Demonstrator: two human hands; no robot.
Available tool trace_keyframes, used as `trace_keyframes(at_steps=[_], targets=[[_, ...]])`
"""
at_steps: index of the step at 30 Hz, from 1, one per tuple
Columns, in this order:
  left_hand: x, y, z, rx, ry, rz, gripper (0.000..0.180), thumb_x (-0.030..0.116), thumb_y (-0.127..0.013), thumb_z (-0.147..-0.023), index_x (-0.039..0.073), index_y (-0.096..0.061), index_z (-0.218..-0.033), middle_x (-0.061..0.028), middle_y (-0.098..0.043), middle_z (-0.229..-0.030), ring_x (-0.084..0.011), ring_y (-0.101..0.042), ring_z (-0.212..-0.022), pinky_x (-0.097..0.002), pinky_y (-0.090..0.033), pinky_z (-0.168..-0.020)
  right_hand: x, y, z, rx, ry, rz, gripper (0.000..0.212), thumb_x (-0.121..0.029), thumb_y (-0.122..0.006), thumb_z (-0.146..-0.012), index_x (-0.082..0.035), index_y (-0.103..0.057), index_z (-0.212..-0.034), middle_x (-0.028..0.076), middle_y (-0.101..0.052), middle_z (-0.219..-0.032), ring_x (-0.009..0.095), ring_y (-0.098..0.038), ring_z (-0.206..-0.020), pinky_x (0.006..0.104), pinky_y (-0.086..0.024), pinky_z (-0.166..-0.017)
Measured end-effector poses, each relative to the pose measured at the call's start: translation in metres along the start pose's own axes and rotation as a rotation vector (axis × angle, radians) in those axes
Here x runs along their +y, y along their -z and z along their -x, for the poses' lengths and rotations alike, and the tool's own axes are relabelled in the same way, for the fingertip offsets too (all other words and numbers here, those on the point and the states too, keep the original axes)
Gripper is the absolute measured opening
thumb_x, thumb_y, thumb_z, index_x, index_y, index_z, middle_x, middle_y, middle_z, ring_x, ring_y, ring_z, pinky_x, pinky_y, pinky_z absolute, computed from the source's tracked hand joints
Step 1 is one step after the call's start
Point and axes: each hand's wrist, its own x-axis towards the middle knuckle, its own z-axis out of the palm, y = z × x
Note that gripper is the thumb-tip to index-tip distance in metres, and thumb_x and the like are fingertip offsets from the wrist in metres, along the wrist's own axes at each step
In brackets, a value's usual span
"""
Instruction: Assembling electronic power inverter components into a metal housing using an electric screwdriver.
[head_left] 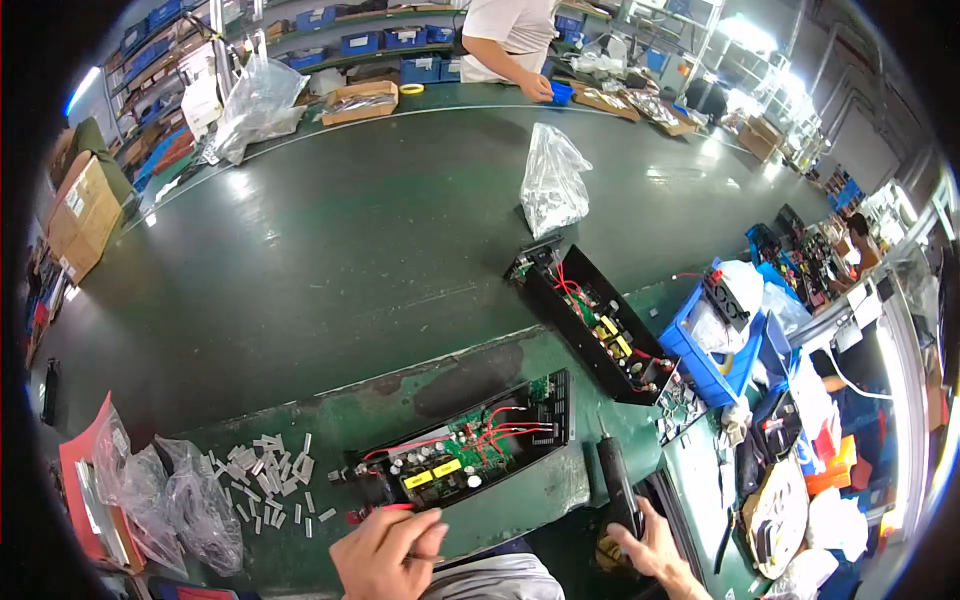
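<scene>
My right hand (pixel 650 545) is wrapped round a black electric screwdriver (pixel 618 482), its thin bit pointing up and away from me. My left hand (pixel 388 553) is closed, thumb and fingers pinched together; whatever they may hold is too small to make out. It is just in front of an open black metal case (pixel 555 425) containing a green circuit board (pixel 478 440), yellow transformers and red wires. A red piece (pixel 375 512) shows beside the left fingertips. The screwdriver's tip is to the right of this case, apart from it.
A second open case (pixel 590 355) stands behind, beside a filled blue bin (pixel 735 375). Small metal pieces (pixel 265 470) lie scattered at left, near clear plastic bags (pixel 195 510). A bagged bundle (pixel 555 185) stands farther back. Across the table, another person's hand (pixel 537 88) touches a small blue box.
</scene>
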Motion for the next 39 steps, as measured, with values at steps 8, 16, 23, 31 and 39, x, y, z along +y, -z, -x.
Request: trace_keyframes(at_steps=[8,16,23,31,39], targets=[[-0.042,0.043,0.035,0.322,0.151,-0.209,0.014,0.018,-0.068,-0.100,0.005,-0.071,-0.096,-0.0056,-0.062,-0.076,-0.0151,-0.044,-0.053,-0.0257,-0.040,-0.050,-0.038,0.007,-0.064,0.345,0.428,0.360,0.052,-0.020,-0.077,-0.084,-0.001,-0.057,-0.128,0.020,-0.066,-0.108,0.040,-0.066,-0.097,0.0451,-0.052,-0.085],[-0.064,0.089,-0.024,0.136,0.198,0.031,0.010,0.012,-0.067,-0.096,0.003,-0.072,-0.095,-0.0059,-0.062,-0.074,-0.0139,-0.058,-0.060,-0.0306,-0.044,-0.054,-0.057,-0.034,-0.072,0.388,0.808,-0.011,0.022,0.003,-0.071,-0.087,0.001,-0.062,-0.107,0.015,-0.064,-0.100,0.029,-0.064,-0.078,0.0362,-0.051,-0.067],[-0.074,0.042,-0.213,-0.271,0.027,-0.054,0.039,0.035,-0.059,-0.104,0.001,-0.072,-0.090,-0.0115,-0.070,-0.076,-0.0186,-0.064,-0.066,-0.0343,-0.049,-0.064,-0.025,-0.067,-0.094,0.284,0.786,0.061,0.012,-0.005,-0.056,-0.101,0.003,-0.063,-0.095,0.014,-0.065,-0.075,0.027,-0.065,-0.063,0.0342,-0.049,-0.057],[-0.111,-0.098,-0.383,-0.319,0.081,-0.278,0.053,0.055,-0.073,-0.080,0.005,-0.076,-0.099,-0.0188,-0.075,-0.097,-0.0373,-0.072,-0.094,-0.0450,-0.055,-0.081,-0.039,-0.083,-0.104,0.399,0.674,-0.045,0.015,-0.004,-0.067,-0.094,0.001,-0.061,-0.081,0.017,-0.057,-0.063,0.032,-0.058,-0.052,0.0389,-0.042,-0.050],[-0.122,-0.263,-0.432,-0.230,0.242,-0.140,0.112,0.073,-0.081,-0.062,-0.009,-0.051,-0.133,-0.0256,-0.072,-0.112,-0.0370,-0.071,-0.106,-0.0441,-0.056,-0.091,-0.051,-0.084,-0.086,0.575,0.761,0.000,0.011,-0.006,-0.068,-0.093,0.000,-0.063,-0.085,0.019,-0.054,-0.068,0.036,-0.051,-0.055,0.0404,-0.041,-0.051]])
